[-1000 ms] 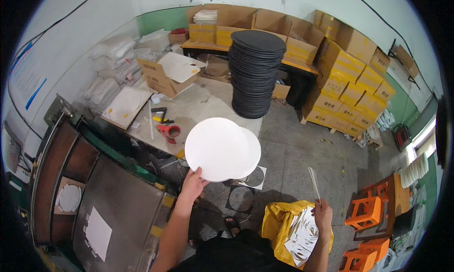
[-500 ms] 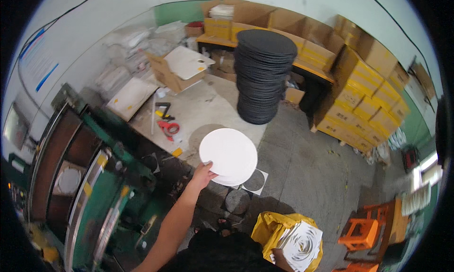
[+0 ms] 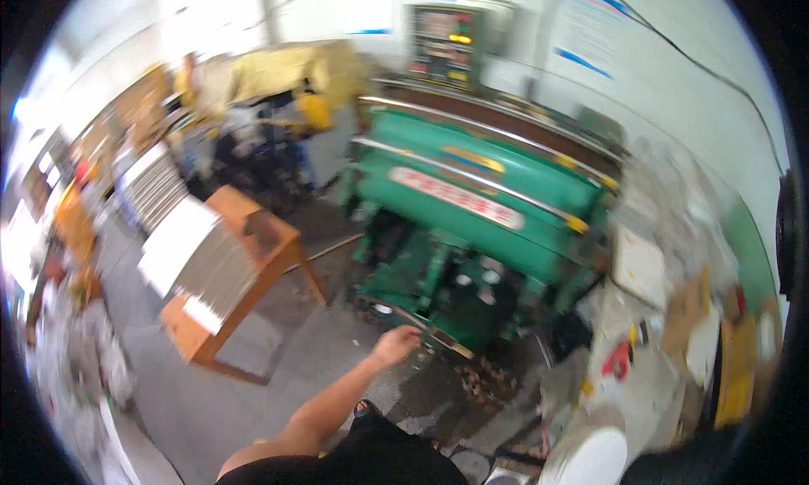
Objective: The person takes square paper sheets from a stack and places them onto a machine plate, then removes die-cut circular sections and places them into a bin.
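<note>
Head view: the picture is blurry. The left hand (image 3: 396, 344) sits low in the middle of the frame at the end of a bare arm. Its fingers are curled loosely together and it holds nothing. It is just beside the bottom of a big green machine (image 3: 480, 207) that fills the middle. The right hand does not show. At the bottom right of the frame is a round white disc (image 3: 594, 455), well apart from the left hand. Above the disc a pale worktop (image 3: 649, 375) carries a small red tool (image 3: 619, 360) and bits of cardboard. At the left of the frame stands an orange wooden table (image 3: 232, 274) with a stack of white sheets (image 3: 190, 253) on it.
</note>
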Available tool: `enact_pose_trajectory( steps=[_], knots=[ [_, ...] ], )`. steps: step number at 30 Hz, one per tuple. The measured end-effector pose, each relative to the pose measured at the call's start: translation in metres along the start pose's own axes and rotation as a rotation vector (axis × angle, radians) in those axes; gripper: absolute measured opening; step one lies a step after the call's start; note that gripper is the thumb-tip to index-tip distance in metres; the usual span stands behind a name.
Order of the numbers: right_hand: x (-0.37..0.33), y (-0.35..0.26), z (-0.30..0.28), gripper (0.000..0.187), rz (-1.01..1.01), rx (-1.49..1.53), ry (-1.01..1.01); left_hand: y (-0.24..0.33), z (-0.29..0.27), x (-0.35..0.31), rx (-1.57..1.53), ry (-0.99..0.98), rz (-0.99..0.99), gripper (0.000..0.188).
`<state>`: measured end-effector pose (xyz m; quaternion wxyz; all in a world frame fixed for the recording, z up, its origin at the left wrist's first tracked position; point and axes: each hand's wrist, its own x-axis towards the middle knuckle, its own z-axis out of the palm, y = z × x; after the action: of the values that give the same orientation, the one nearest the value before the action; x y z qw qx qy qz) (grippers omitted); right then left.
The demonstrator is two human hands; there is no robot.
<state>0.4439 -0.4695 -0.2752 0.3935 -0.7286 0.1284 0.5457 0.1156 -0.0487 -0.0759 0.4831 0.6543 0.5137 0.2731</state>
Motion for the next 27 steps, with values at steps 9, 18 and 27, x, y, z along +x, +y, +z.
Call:
enact_pose_trajectory(
  steps=[9, 18, 27],
  knots=[
    [0.019, -0.102, 0.216, 0.022, -0.087, -0.633, -0.22, -0.118, -0.416, -0.236, -0.937, 1.529, -0.062, 0.044],
    [-0.08, -0.103, 0.417, 0.035, -0.313, -1.01, -0.515, -0.121, -0.469, -0.275, -0.968, 1.246, 0.078, 0.02],
    [-0.069, -0.114, 0.369, 0.031, -0.18, -1.167, -0.369, -0.048, -0.449, -0.286, -0.651, 1.361, 0.108, 0.03]
  ],
)
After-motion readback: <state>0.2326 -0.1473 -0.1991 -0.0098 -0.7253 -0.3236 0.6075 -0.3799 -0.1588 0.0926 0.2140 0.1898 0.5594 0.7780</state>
